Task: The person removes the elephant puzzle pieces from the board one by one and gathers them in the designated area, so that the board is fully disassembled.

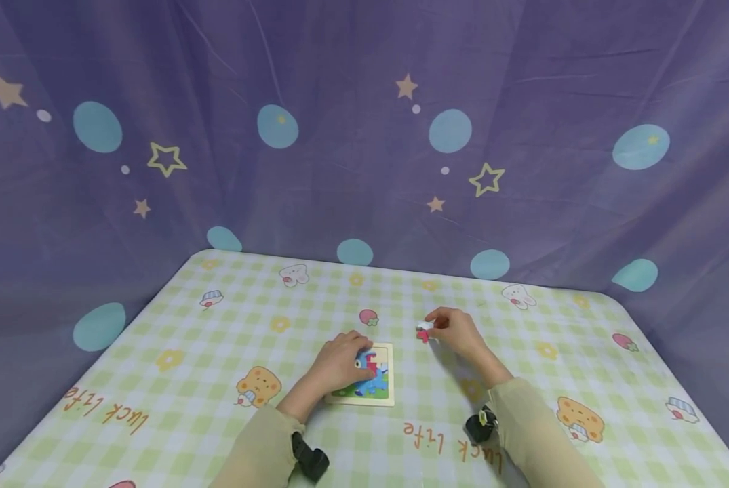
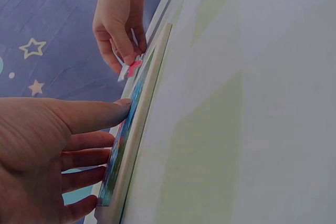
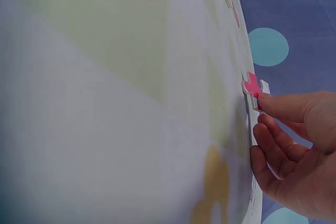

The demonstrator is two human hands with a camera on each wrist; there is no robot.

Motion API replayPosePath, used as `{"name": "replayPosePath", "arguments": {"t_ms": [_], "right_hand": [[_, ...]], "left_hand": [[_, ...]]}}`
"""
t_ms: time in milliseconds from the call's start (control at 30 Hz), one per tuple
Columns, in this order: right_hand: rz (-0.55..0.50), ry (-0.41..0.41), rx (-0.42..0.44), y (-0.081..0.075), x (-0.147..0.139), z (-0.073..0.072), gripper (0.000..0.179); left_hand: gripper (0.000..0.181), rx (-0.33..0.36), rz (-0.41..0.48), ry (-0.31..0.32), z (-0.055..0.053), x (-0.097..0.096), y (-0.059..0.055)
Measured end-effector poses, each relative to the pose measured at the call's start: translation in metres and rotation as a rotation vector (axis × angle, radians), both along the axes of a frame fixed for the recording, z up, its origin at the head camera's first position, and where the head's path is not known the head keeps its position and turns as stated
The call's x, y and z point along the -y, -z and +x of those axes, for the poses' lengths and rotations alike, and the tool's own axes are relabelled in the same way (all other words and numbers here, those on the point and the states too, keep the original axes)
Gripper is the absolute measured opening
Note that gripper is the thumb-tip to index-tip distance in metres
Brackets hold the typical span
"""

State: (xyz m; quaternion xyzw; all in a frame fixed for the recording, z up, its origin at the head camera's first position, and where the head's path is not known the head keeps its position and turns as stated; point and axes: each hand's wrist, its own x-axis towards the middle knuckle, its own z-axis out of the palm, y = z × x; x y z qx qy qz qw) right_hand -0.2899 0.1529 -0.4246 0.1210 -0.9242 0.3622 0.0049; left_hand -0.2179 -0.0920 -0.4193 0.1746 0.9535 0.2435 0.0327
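Left hand point(image 1: 338, 364) has fingers loosely spread over the puzzle point(image 1: 373, 388), right hand point(image 1: 460, 333) pinches a red-and-white piece point(image 1: 424, 334) thumb-to-fingers.

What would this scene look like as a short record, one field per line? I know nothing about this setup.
Left hand: rests on the puzzle board, fingers fairly straight
Right hand: pinches the puzzle piece with thumb and fingers
Puzzle board: pale frame, mostly blue and green picture, partly covered
Puzzle piece: pinkish-red and white, to the right of the board
Tablecloth: green-and-white check, cartoon prints
Backdrop: purple, with stars and teal ovals
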Motion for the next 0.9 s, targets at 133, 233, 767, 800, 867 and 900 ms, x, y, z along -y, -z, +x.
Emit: {"name": "replayPosePath", "arguments": {"t_ms": [133, 233, 767, 800, 867, 900], "right_hand": [[0.003, 0.006, 0.004, 0.0003, 0.0004, -0.0005, 0.018], [0.006, 0.009, 0.011, 0.0011, 0.0005, -0.0016, 0.018], [0.025, 0.006, 0.038, 0.0027, 0.0012, -0.0056, 0.017], [0.027, 0.003, 0.037, 0.0022, 0.0013, -0.0059, 0.017], [0.033, -0.002, 0.038, 0.0018, 0.0010, -0.0063, 0.016], [0.035, -0.004, 0.037, 0.0018, 0.0010, -0.0066, 0.016]], "left_hand": [[0.051, 0.001, 0.004, -0.001, -0.0003, 0.0003, 0.0005], [0.051, -0.001, 0.005, -0.001, -0.0010, 0.0007, 0.0015], [0.051, 0.009, -0.006, -0.008, -0.0007, -0.0008, 0.0009], [0.051, 0.009, -0.006, -0.008, -0.0005, -0.0009, 0.0006], [0.051, 0.008, -0.003, -0.006, -0.0001, -0.0011, 0.0000], [0.051, 0.009, 0.000, -0.004, 0.0000, -0.0011, -0.0002]]}}
